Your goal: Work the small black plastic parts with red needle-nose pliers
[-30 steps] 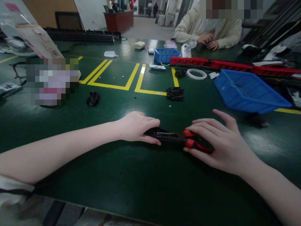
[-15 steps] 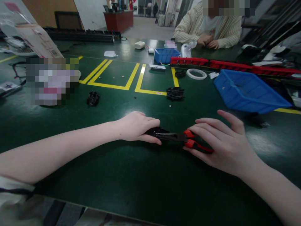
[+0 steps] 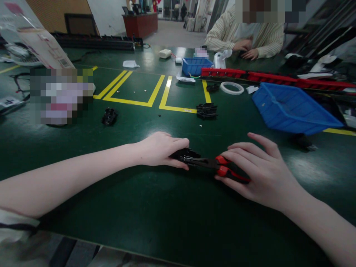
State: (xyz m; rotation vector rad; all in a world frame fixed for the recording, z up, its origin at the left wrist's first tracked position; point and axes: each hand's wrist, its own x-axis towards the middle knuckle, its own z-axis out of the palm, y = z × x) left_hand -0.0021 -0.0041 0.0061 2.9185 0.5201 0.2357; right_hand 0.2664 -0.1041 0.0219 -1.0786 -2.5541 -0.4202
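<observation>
My left hand [image 3: 162,148] grips a black part [image 3: 187,153], whose kind I cannot make out since the fingers cover most of it. Red-and-black pliers [image 3: 222,170] lie in my right hand [image 3: 258,170], thumb below and fingers above the handles, with the index finger raised. Their long dark jaws point left and meet the black part at its right end. Beyond my hands, similar black pieces rest on the table: one dark clump [image 3: 110,116] on the left and a ribbed one [image 3: 207,110] at the end of the yellow tape.
A tilted blue bin [image 3: 294,107] stands at right, with a roll of white tape [image 3: 231,88] left of it. Behind run a smaller blue bin [image 3: 197,66] and a long red rail [image 3: 272,78]. Across the green table [image 3: 155,218] sits a person in a striped sleeve [image 3: 222,33].
My right hand and the pliers have shifted slightly left, and the handles look closer together. The raised index finger has dipped a little. My left hand stays nearly in place.
</observation>
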